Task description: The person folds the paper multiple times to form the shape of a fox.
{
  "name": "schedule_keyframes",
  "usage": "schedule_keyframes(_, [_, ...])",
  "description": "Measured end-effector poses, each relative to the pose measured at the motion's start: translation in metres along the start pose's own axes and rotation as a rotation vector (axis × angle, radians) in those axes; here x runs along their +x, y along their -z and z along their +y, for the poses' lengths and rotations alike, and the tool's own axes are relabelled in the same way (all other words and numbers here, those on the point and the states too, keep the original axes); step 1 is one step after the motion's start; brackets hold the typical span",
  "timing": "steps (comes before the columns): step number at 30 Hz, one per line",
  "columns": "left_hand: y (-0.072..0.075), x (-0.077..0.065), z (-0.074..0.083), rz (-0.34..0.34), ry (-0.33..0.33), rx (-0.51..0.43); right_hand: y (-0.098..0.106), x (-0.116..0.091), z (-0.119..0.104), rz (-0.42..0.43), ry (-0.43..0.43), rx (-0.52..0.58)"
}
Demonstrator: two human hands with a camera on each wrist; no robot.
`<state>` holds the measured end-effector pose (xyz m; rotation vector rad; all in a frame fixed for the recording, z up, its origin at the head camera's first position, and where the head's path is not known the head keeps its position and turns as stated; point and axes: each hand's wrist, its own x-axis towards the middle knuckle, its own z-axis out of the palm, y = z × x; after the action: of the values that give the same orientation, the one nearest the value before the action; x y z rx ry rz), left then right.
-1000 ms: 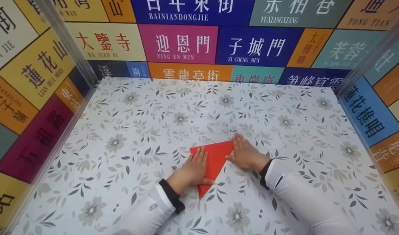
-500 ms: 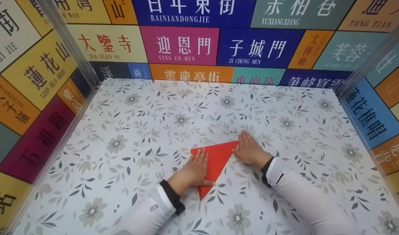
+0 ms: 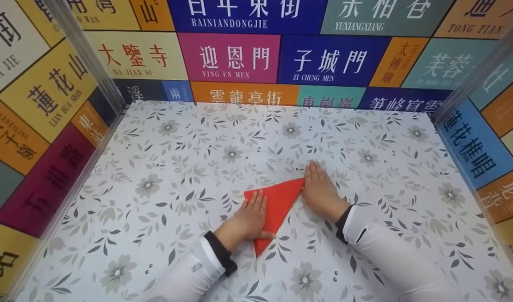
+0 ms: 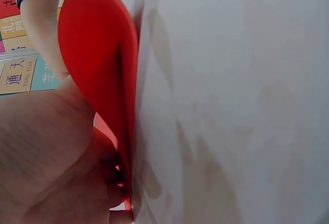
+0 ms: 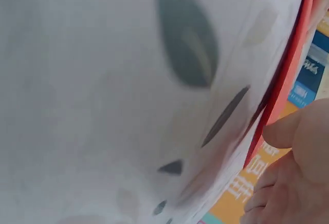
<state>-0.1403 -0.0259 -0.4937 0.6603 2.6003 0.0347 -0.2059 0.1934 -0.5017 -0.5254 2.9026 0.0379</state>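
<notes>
A folded sheet of red paper (image 3: 282,200), triangular in outline, lies on the floral tabletop. My left hand (image 3: 249,217) rests flat across its left part, fingers straight and thumb out toward the lower right edge. At the paper's upper right corner is my right hand (image 3: 323,191), its fingers straight and pointing away from me. In the right wrist view its thumb (image 5: 282,131) is right at the edge of the red paper (image 5: 280,88). Seen from the left wrist, the near end of the red paper (image 4: 95,34) bulges up in a curved, layered fold.
The white table covering (image 3: 189,155) has grey flowers and leaves. Colourful panels with Chinese lettering (image 3: 231,56) stand behind it and along both sides. Clear corner posts (image 3: 99,71) rise at the back left and back right.
My right hand has shifted right and slightly away from me at the paper's corner, with its thumb now out of sight from above. The paper's far edge now curves. My left hand stays put.
</notes>
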Motion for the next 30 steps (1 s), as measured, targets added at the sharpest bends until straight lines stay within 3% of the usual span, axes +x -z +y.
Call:
schedule_keyframes(4, [0.0, 0.0, -0.001, -0.004, 0.003, 0.023, 0.001, -0.008, -0.013, 0.033, 0.07, 0.055])
schedule_keyframes(13, [0.002, 0.001, 0.001, -0.019, 0.006, 0.034, -0.015, -0.013, -0.021, -0.14, 0.268, 0.138])
schedule_keyframes(20, [0.002, 0.0, 0.004, -0.027, 0.005, 0.02, -0.012, -0.017, -0.023, -0.217, 0.251, 0.124])
schedule_keyframes(30, [-0.003, 0.001, -0.001, -0.004, -0.015, 0.031, -0.006, -0.015, -0.029, -0.259, 0.205, 0.051])
